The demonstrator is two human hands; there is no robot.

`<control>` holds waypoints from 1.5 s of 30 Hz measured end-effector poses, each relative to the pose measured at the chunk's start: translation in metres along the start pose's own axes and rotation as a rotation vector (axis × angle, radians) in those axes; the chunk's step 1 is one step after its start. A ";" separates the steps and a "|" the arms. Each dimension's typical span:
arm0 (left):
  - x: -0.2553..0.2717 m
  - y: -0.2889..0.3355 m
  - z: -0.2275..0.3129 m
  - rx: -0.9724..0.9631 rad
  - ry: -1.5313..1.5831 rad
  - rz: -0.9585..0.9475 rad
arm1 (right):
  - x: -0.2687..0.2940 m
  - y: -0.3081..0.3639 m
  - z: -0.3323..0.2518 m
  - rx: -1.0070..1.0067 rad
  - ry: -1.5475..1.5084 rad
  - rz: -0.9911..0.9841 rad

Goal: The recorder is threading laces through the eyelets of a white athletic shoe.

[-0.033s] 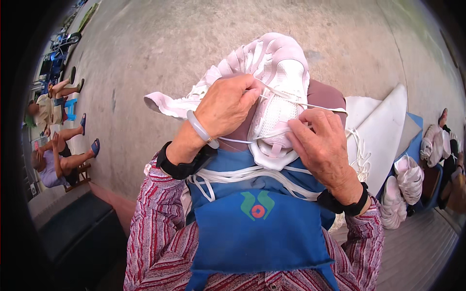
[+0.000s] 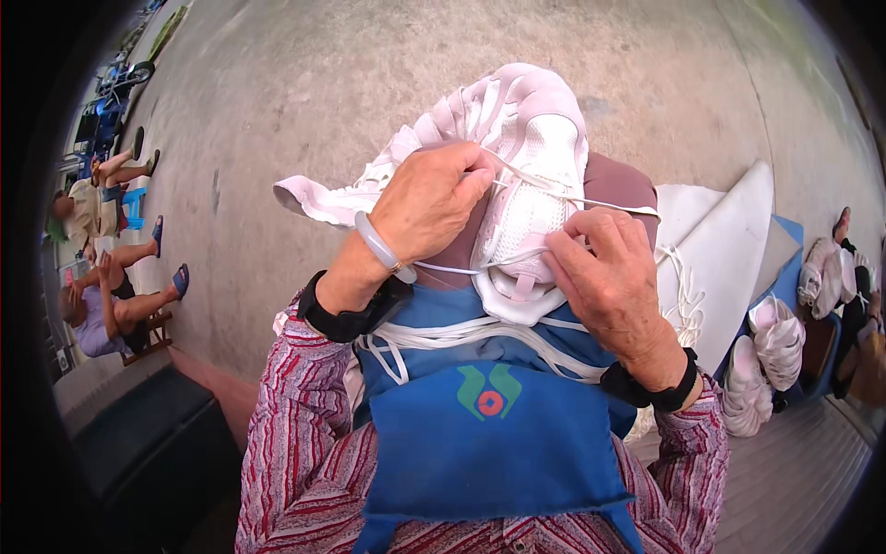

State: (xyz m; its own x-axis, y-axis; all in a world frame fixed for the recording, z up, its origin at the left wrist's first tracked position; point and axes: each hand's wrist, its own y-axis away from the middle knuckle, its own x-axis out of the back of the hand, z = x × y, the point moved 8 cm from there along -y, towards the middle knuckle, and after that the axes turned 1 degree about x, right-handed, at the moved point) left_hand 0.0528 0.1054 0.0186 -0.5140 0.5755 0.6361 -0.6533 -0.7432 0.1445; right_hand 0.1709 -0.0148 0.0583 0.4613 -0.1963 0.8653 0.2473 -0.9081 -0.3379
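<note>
A pale pink and white shoe upper [image 2: 532,217] with a mesh front lies across my lap, its toe pointing away from me. At its left edge, my left hand [image 2: 434,198] pinches a white shoelace [image 2: 521,173] between thumb and fingertips. The lace crosses the upper and runs over my right knee. My right hand [image 2: 609,277] is closed at the right edge of the tongue [image 2: 524,283], where another stretch of lace meets the fingertips. Exactly what those fingertips grip is partly hidden. More pale uppers fan out in a row beyond my left hand.
Loose white laces [image 2: 489,331] lie over my blue apron [image 2: 498,452]. A white sheet [image 2: 715,249] with a lace bundle [image 2: 683,295] is at my right, near several white shoe uppers [image 2: 777,342]. Two seated people [image 2: 106,314] are at the far left, across the concrete floor [image 2: 305,83].
</note>
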 end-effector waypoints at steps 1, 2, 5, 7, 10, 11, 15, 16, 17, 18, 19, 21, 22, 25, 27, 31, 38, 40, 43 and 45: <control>0.000 0.000 -0.003 0.010 0.052 0.008 | 0.000 -0.001 -0.002 0.023 0.002 0.001; -0.001 -0.002 -0.003 0.008 0.053 0.012 | 0.002 -0.002 -0.002 0.027 0.005 0.002; -0.004 -0.005 -0.009 0.033 0.136 -0.010 | 0.012 -0.001 0.012 -0.133 -0.285 0.075; -0.008 -0.007 -0.012 0.033 0.141 -0.074 | 0.014 0.006 0.024 -0.201 -0.297 0.062; -0.011 -0.007 -0.013 0.032 0.184 -0.077 | 0.012 0.020 0.042 -0.315 -0.305 0.019; -0.011 -0.007 -0.014 0.032 0.188 -0.080 | 0.010 0.023 0.045 -0.313 -0.263 0.008; -0.011 -0.011 -0.008 -0.028 0.100 -0.104 | 0.013 0.023 0.045 -0.296 -0.183 0.003; -0.010 -0.012 -0.004 -0.071 0.050 -0.084 | 0.011 0.022 0.046 -0.300 -0.185 0.004; -0.011 -0.011 -0.004 -0.069 0.047 -0.088 | 0.008 0.020 0.043 -0.274 -0.165 0.003; -0.009 -0.011 -0.004 -0.062 0.037 -0.070 | 0.007 0.018 0.041 -0.248 -0.144 0.003; -0.008 -0.011 -0.003 -0.055 0.026 -0.051 | 0.006 0.016 0.040 -0.252 -0.148 0.004; -0.007 -0.009 -0.004 0.150 0.133 -0.132 | 0.003 0.012 0.039 -0.245 -0.138 -0.023; -0.012 -0.004 -0.013 0.354 0.242 -0.208 | 0.004 0.011 0.041 -0.252 -0.140 -0.022; -0.013 -0.004 -0.010 0.292 0.264 -0.212 | 0.004 0.013 0.046 -0.297 -0.292 -0.023; -0.010 -0.010 -0.005 -0.038 0.088 -0.017 | 0.007 0.019 0.051 -0.358 -0.302 0.019; -0.013 -0.005 -0.001 0.054 0.036 -0.020 | 0.005 0.021 0.056 -0.445 -0.389 0.008; -0.007 0.001 -0.003 0.093 0.238 0.078 | 0.006 0.011 0.064 -0.426 -0.370 0.115; -0.005 0.006 0.002 0.032 0.168 0.123 | 0.005 0.009 0.062 -0.429 -0.377 0.103; 0.001 0.013 0.011 -0.147 -0.006 0.257 | 0.002 0.009 0.062 -0.452 -0.387 0.101; 0.004 0.018 0.021 -0.265 -0.111 0.340 | 0.000 0.010 0.063 -0.477 -0.389 0.111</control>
State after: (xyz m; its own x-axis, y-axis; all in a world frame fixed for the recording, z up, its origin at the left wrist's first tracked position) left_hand 0.0506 0.0871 0.0398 -0.6712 0.2623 0.6933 -0.5845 -0.7625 -0.2774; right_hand 0.2273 -0.0005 0.0317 0.7609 -0.2315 0.6062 -0.1862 -0.9728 -0.1378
